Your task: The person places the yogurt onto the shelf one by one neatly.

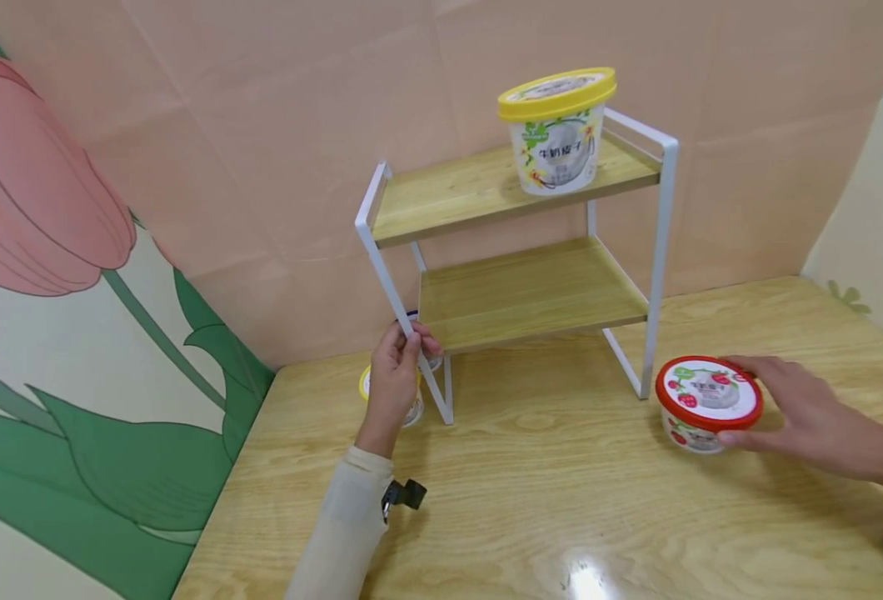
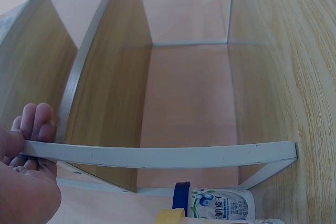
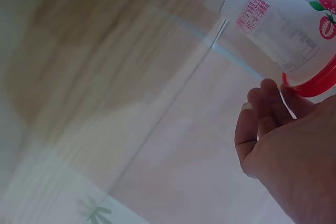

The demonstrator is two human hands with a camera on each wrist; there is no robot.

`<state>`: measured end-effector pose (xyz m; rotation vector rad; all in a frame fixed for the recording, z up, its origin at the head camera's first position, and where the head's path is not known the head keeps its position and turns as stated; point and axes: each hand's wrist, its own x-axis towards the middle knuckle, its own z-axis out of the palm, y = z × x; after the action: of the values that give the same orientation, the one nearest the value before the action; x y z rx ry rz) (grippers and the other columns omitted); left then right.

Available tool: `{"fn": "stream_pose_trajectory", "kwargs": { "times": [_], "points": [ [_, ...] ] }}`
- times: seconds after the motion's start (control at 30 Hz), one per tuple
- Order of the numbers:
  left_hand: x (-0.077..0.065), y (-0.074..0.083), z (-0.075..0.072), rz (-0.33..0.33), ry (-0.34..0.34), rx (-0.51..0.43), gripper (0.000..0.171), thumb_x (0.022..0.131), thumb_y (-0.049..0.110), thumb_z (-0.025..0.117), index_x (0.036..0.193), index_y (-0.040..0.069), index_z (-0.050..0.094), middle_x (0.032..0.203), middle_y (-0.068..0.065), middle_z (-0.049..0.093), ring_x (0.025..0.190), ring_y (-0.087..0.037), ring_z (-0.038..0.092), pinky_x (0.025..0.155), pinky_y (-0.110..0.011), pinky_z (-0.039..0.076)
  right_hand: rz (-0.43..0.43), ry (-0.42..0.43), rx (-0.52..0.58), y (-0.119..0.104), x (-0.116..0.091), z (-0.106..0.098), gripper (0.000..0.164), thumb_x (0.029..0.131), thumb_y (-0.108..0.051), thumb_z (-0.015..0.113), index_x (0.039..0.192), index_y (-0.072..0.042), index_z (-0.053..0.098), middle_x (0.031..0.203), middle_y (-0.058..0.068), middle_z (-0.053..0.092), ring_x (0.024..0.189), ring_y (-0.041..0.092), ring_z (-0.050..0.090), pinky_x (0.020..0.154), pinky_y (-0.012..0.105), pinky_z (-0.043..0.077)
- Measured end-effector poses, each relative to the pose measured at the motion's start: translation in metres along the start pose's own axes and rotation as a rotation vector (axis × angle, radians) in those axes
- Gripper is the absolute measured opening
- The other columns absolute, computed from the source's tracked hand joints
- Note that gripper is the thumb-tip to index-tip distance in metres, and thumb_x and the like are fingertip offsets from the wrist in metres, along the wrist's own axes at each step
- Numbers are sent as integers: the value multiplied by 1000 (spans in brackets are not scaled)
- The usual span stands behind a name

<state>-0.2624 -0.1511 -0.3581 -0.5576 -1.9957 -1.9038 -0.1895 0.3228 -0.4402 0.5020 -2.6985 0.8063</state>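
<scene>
My left hand [image 1: 391,379] grips the white metal side leg of a two-tier shelf rack [image 1: 512,296], thumb on one side and fingers curled round the other. The left wrist view shows the same hand [image 2: 29,192] around the white bar [image 2: 157,156]. Over at the right, my right hand [image 1: 809,417] holds a tub with a red lid [image 1: 707,398] between thumb and fingers at the lid's rim. Strawberries are printed on this white tub [image 3: 294,30] in the right wrist view.
A larger yellow-lidded tub [image 1: 559,142] stands on the rack's wooden top board. Left of the rack, partly hidden by my left hand, are another yellow-lidded tub [image 1: 365,384] and a blue-lidded blueberry tub [image 2: 220,203]. The wooden table [image 1: 531,483] meets a pink wall covering [image 1: 299,167] behind.
</scene>
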Motion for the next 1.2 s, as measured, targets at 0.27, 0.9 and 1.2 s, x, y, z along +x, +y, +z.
{"fn": "stream_pose_trajectory", "kwargs": {
  "times": [0.27,0.9,1.2],
  "points": [
    [0,1,0,11,0,-16,19,104,4,44,105,-13,54,85,-3,65,82,-9,66,83,-26,58,-34,-20,13,-13,11,7,93,68,-32,91,145,-8,44,133,14,55,116,29,40,89,54,36],
    [0,1,1,3,-1,-2,19,104,4,44,105,-12,54,87,-8,65,82,-9,66,83,-26,58,-37,-71,26,-37,17,15,89,72,-39,89,143,-10,44,130,6,61,110,-20,36,80,17,48],
    [0,2,2,5,2,-13,18,104,2,44,105,-13,54,84,0,64,81,-8,65,81,-23,58,-33,-121,82,-51,21,22,90,74,-42,87,147,-17,41,131,0,59,110,-15,43,83,18,50]
  ]
}}
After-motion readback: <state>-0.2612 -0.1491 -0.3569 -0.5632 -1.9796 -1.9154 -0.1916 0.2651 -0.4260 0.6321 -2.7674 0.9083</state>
